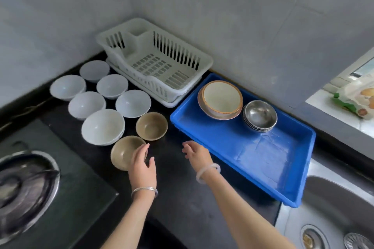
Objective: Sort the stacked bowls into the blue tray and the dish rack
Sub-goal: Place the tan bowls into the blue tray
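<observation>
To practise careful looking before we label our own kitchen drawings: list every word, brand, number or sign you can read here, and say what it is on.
No text can be read.
On the printed packet on the windowsill, pictures show; any lettering is too blurred to read.
On the dish rack and blue tray, no text shows.

A white slatted dish rack (155,62) stands in the wall corner. The blue tray (253,157) lies just at its 4 o'clock, carrying a nested stack of cream bowls (220,99) with orange rims and, close at that stack's 3 o'clock, a stack of steel bowls (260,115). At the rack's 8 o'clock six white bowls (87,104) sit singly, mouths up, on the dark worktop (172,178), with two brown bowls (151,125) at the cluster's 5 o'clock.
</observation>
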